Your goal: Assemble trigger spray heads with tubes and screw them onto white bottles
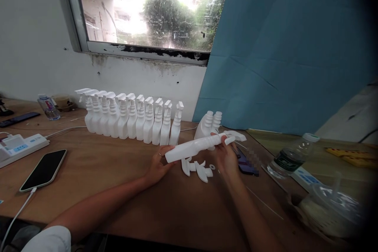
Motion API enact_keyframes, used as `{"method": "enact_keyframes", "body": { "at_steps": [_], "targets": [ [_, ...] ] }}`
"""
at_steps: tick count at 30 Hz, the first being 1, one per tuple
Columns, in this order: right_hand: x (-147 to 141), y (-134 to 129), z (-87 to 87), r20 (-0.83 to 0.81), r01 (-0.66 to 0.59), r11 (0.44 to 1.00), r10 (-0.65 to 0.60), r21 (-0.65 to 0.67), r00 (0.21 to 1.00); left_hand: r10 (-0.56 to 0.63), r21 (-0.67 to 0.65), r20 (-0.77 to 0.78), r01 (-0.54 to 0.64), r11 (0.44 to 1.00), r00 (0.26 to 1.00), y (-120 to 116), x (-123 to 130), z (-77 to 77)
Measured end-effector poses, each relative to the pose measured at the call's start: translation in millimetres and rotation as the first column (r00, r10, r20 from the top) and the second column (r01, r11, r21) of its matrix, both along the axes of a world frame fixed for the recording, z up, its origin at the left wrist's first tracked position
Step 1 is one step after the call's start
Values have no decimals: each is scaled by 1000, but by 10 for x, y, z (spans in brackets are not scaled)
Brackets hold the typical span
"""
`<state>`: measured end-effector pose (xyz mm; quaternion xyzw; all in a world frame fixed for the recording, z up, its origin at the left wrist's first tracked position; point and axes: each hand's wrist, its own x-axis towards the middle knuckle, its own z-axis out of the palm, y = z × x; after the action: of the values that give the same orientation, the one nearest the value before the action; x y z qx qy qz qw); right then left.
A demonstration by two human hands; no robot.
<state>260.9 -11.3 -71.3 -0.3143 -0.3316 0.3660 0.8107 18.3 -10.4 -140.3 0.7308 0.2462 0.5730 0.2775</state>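
A white spray bottle (193, 147) is held nearly level above the table, its trigger head (234, 136) pointing right. My left hand (159, 166) is closed round the base end of the bottle. At the neck, just below the spray head, my right hand (226, 155) grips it with bent fingers. Two loose white trigger heads (201, 171) lie on the table beneath the bottle, beside a small white ring (212, 167). Behind my right hand stand white bottles without heads (203, 125).
A row of several white spray bottles (123, 120) with heads stands along the wall. Phones (44, 169), a power strip (26, 147) and a small water bottle (49, 107) are at left. At right are another bottle (288, 161) and a lidded plastic cup (330, 208).
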Motion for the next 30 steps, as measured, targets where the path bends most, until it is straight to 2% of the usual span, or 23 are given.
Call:
{"method": "enact_keyframes", "body": {
  "at_steps": [4,7,10,12,14,16,17,21,25,27,30],
  "targets": [
    [15,11,-31,-2,-32,999,32,13,999,13,1,-10,-13,1000,1000,-18,-22,22],
    [59,47,-75,2,-37,999,37,26,999,-11,-189,61,22,982,998,-51,-4,25],
    [98,54,-101,32,-71,997,71,18,997,-83,-411,200,160,897,976,-71,27,13],
    [109,28,-95,57,-121,993,121,-5,991,-149,-535,295,293,792,944,-62,47,-2],
    [106,-16,-68,80,-180,983,182,-29,980,-192,-644,369,399,652,909,-33,61,-18],
    [100,-69,-24,97,-237,971,240,-44,966,-216,-719,407,457,523,887,4,62,-27],
    [99,-97,2,107,-269,962,272,-48,956,-221,-741,421,474,476,880,20,58,-27],
    [129,-221,108,149,-378,923,384,-66,911,-255,-766,507,566,305,823,34,19,19],
    [160,-315,138,195,-409,912,401,0,895,-308,-744,575,641,188,758,-3,14,47],
    [135,-327,114,216,-430,902,411,47,886,-392,-742,593,666,72,703,10,29,12],
    [49,-347,125,222,-431,895,400,113,889,-589,-736,602,660,-149,539,79,42,-84]
  ]
}}
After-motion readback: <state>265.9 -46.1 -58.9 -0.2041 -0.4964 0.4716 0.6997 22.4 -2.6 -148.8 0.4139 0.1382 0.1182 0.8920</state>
